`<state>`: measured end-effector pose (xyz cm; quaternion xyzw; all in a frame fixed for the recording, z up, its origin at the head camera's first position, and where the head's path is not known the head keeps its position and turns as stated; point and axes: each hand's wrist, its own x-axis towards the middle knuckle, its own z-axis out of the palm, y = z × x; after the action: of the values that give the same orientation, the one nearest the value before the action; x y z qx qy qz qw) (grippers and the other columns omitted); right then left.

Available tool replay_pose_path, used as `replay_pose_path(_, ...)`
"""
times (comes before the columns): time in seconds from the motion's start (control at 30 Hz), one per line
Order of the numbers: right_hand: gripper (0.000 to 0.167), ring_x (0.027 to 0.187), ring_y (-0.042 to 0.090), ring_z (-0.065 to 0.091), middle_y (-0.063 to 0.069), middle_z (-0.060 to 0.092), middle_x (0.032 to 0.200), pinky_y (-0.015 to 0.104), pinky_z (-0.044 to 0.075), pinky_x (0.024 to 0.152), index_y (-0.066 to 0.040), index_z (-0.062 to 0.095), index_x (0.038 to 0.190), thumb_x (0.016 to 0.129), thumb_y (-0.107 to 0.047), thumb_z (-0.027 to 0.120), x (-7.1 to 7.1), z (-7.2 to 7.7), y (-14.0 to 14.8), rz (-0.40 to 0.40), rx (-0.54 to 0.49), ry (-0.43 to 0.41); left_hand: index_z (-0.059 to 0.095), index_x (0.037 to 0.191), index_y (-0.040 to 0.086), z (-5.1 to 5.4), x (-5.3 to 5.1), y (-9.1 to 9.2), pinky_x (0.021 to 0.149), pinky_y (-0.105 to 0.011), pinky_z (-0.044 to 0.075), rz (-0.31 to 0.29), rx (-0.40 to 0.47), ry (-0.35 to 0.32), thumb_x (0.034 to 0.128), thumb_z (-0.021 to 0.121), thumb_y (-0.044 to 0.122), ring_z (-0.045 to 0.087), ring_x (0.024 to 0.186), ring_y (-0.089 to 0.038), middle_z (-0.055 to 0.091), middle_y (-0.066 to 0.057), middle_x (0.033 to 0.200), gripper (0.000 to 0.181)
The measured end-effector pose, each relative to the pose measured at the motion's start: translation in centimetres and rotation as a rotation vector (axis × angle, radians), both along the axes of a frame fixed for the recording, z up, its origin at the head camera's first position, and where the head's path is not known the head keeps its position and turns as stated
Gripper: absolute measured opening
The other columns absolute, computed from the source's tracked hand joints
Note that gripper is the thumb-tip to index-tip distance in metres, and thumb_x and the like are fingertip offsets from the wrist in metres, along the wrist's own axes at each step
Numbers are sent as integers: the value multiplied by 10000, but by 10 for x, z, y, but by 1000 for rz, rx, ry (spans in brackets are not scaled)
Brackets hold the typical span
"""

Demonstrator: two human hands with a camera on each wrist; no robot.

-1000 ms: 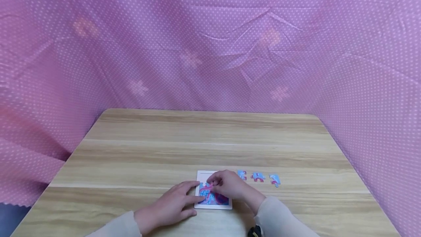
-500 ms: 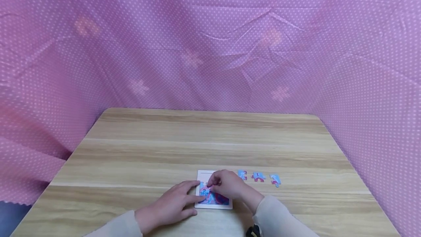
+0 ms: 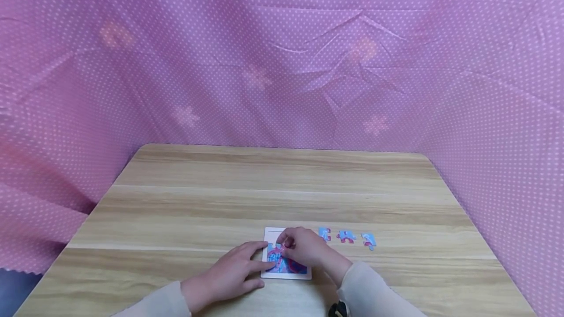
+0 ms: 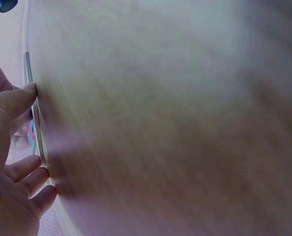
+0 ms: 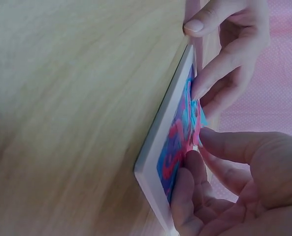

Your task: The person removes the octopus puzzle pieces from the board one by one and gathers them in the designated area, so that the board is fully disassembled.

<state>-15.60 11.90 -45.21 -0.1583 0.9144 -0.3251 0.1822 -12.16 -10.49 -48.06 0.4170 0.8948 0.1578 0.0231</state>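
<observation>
A white-framed jigsaw puzzle board (image 3: 287, 277) lies on the table, its lower part filled with blue, pink and purple pieces. My left hand (image 3: 235, 269) rests against the board's left side, fingers extended, with one fingertip over the picture. From the right, my right hand (image 3: 306, 247) reaches over the board. Its thumb and fingers pinch a pink and blue puzzle piece (image 5: 203, 118), which sits slightly raised above the picture in the right wrist view. That hand hides the board's upper right. In the left wrist view, the left thumb and fingertips touch the board's edge (image 4: 37, 123).
Three loose blue and pink pieces, a left one (image 3: 324, 234), a middle one (image 3: 346, 237) and a right one (image 3: 368, 240), lie in a row right of the board. The wooden table (image 3: 282, 185) is surrounded by a pink dotted curtain (image 3: 282, 62).
The pinched piece has tilted a little over the board and now looks flatter. Both hands stay almost in place; the right forearm has shifted very slightly left.
</observation>
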Motion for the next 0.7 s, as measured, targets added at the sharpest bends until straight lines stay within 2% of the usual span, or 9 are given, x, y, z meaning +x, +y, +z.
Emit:
replay_pose_path(0.23, 80, 700, 118, 535, -83, 573, 769, 337, 459, 672, -201, 637, 930, 883, -158, 685, 4, -4, -3, -44, -57, 31, 611, 1292, 287, 0, 1, 0, 983, -522, 395, 0, -6, -3, 890, 646, 395, 427, 1269, -319, 435, -149, 1407, 417)
replay_pose_path(0.57, 58, 641, 128, 517, -73, 564, 706, 337, 434, 629, -188, 622, 904, 896, -157, 671, 9, -8, -8, -89, -63, 75, 614, 1291, 277, 2, 3, -1, 985, -517, 396, -9, -12, -17, 898, 639, 391, 421, 1275, -306, 435, -148, 1408, 410)
replay_pose_path(0.7, 55, 635, 144, 514, -49, 560, 701, 341, 424, 621, -198, 618, 922, 910, -155, 650, 10, -8, -10, -122, -60, 57, 609, 1296, 281, 3, 3, -1, 985, -518, 397, -3, -17, -35, 904, 635, 391, 415, 1281, -300, 426, -141, 1418, 409)
